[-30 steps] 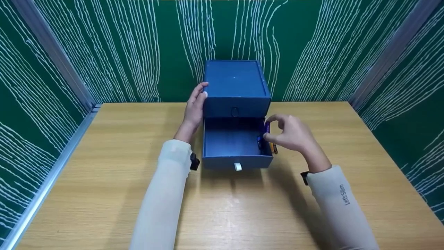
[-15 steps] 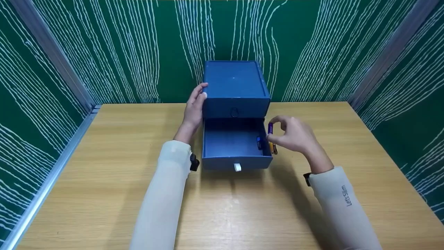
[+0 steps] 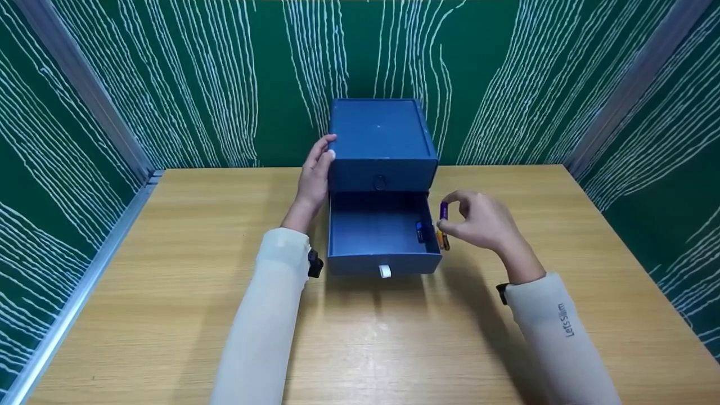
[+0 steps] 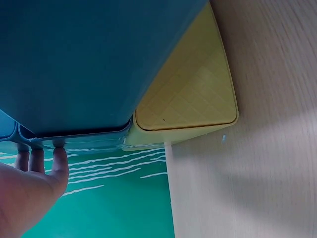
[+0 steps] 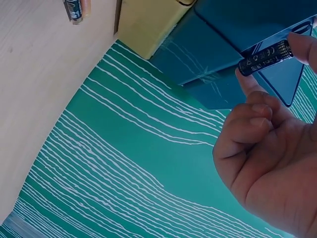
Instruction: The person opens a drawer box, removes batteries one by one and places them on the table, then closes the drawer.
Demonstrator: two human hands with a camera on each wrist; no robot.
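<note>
Your table [image 3: 146,292] carries the cabinet [image 3: 382,129] at upper centre, turned front toward you, likely so its drawers slide your way; its far side is out of view. Under it, the left wrist view shows a yellow box [image 4: 188,84] near the top, partly covered by blue, so you can't judge its full shape. The lower drawer [image 3: 360,264] stands pulled out at mid-frame, giving your reach room, though its back is lost in shadow.

Your right hand [image 3: 481,219], right of the drawer, pinches a battery by its ends between thumb and index finger, probably to leave its side clear. Your left hand [image 3: 315,183] lies along the cabinet's left side, fingers fairly straight and touching its edge, presumably to steady it.

That battery [image 3: 444,211] is roughly upright in the head view, just beyond the drawer's right wall. Below it you have two small cylinders [image 3: 440,241], cut off at upper left of the right wrist view; whether they touch the drawer, you can't tell. The dark blue piece [image 3: 419,232] inside is too small to identify.
</note>
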